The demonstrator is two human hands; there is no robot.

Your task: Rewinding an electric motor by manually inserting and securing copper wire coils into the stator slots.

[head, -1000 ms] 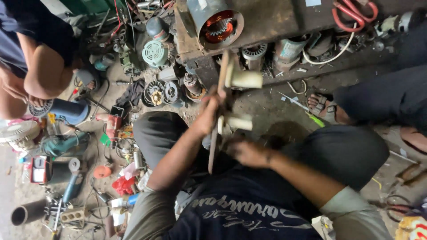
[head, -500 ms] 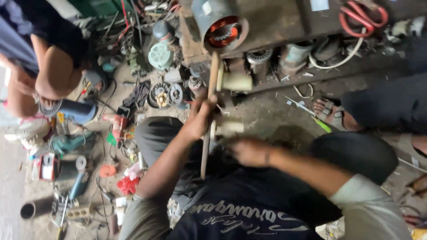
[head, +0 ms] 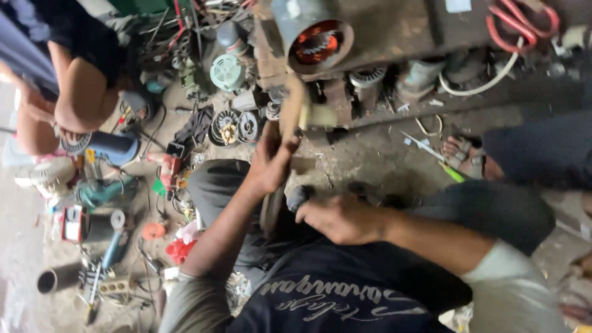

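The wooden frame [head: 290,123], a narrow upright strip with pale cross-blocks [head: 320,115], is shown near the middle of the head view, rising from the person's lap toward the bench edge. The fingers of the left hand [head: 268,163] are wrapped around the strip at mid-height, thumb side up, and the grasp is closed on the wood; the wrist is bent slightly back, and the bare forearm is seen running down and to the left, to a grey sleeve. The fingers of the right hand [head: 339,219] are curled into a loose fist just beside the lower end of the frame; a small dark part [head: 300,197] is seen at the fingertips, but whether it is gripped cannot be told. The right forearm is held nearly level across the lap, leading to a pale sleeve at the lower right. Behind the frame, a motor stator [head: 320,43] with copper windings is set on the cluttered bench [head: 401,31]. To the left, motor end caps [head: 237,126], a red tool [head: 169,166] and a grey pipe [head: 55,279] are scattered on the floor. Another person's arm [head: 80,92] is seen at upper left, and a sandalled foot [head: 459,153] at right.
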